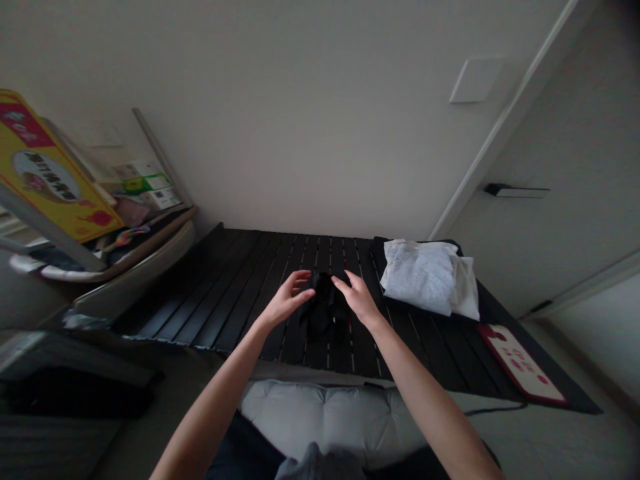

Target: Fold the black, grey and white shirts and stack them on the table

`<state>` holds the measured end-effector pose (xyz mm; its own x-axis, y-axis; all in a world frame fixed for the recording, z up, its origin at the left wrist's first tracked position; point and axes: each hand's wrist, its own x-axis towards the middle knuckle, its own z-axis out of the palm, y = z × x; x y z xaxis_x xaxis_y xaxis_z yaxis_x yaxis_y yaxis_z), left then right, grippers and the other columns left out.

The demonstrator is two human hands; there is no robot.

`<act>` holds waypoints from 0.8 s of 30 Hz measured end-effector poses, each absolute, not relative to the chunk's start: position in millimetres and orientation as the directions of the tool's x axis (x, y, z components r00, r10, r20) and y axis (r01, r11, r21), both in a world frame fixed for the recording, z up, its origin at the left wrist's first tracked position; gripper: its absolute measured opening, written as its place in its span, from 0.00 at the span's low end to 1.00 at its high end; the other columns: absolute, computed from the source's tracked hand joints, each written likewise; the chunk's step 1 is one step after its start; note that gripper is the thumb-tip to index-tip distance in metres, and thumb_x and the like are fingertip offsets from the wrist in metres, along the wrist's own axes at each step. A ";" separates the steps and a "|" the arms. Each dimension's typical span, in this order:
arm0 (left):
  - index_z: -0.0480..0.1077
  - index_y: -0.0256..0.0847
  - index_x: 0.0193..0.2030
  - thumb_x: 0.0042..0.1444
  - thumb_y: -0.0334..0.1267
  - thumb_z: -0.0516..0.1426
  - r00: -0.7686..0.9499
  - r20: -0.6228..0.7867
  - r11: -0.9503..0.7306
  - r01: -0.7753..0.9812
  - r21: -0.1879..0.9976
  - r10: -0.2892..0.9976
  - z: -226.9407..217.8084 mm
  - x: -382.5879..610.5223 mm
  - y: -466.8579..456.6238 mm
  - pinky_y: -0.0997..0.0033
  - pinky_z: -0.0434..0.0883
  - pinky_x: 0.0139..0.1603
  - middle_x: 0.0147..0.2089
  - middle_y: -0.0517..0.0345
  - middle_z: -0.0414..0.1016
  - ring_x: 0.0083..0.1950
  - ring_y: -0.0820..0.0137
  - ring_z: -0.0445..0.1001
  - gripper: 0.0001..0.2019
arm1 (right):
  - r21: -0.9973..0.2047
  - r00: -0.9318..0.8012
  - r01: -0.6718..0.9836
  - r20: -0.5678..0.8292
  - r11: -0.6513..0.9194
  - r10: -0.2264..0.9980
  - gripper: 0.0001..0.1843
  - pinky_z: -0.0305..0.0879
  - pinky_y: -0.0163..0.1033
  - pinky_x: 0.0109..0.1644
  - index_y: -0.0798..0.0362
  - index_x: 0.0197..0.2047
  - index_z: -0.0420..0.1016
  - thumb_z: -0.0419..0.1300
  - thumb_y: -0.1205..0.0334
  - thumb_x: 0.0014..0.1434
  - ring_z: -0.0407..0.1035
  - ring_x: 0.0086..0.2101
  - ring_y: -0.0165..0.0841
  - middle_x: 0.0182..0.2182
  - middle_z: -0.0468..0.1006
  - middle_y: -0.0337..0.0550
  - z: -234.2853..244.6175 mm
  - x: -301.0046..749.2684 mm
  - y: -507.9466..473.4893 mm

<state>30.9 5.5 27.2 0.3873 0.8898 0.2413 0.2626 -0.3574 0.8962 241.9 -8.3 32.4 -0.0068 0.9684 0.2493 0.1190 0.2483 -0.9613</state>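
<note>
A crumpled black cloth item (324, 317) is between my two hands, over the dark slatted table; its exact kind is hard to make out against the black slats. My left hand (289, 297) has its fingers curled and its thumb against the cloth's left side. On the right side, my right hand (357, 297) grips the cloth's upper edge with thumb and bent fingers. Some of the cloth hangs below the hands. Where fingertips meet the fabric is dark and partly hidden.
Folded light grey and white cloth (420, 275) lies on the right of the slatted table (240, 267). A red-edged white card (523, 365) is near the right end. To the left, a yellow box (55, 177) stands on a cluttered shelf. A grey cushion (330, 413) is close in front.
</note>
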 end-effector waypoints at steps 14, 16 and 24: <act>0.72 0.34 0.34 0.50 0.51 0.62 -0.060 0.201 -0.189 0.160 0.969 0.978 17.5 7.6 29.1 0.75 0.65 0.32 0.30 0.59 0.73 0.32 0.70 0.71 0.18 | -0.999 0.076 -0.043 -0.010 -0.007 0.997 0.36 0.67 0.42 0.44 0.44 0.58 0.64 0.67 0.53 0.45 0.71 0.41 0.37 0.39 0.75 0.39 39.8 303.4 1.1; 0.72 0.35 0.36 0.50 0.50 0.62 -0.049 0.212 -0.200 0.180 0.963 0.976 17.4 -3.0 34.9 0.74 0.65 0.33 0.31 0.59 0.73 0.33 0.70 0.70 0.18 | -0.972 -0.097 0.217 0.074 0.094 0.993 0.36 0.64 0.43 0.50 0.46 0.56 0.69 0.69 0.56 0.42 0.69 0.45 0.38 0.43 0.74 0.41 36.0 312.5 2.7; 0.72 0.37 0.38 0.51 0.52 0.56 -0.045 0.044 -0.032 0.250 0.968 0.998 -11.1 -17.7 52.4 0.72 0.65 0.35 0.31 0.58 0.72 0.34 0.67 0.71 0.19 | -0.853 -0.389 0.490 -0.030 0.179 0.921 0.14 0.60 0.37 0.38 0.56 0.29 0.75 0.61 0.52 0.53 0.67 0.30 0.33 0.26 0.73 0.38 8.9 319.1 29.8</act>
<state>-17.7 52.4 -11.1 -0.0445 0.9980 0.0442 0.2495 -0.0317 0.9678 319.1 29.8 8.9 -0.3893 0.9206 -0.0302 0.4905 0.1794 -0.8528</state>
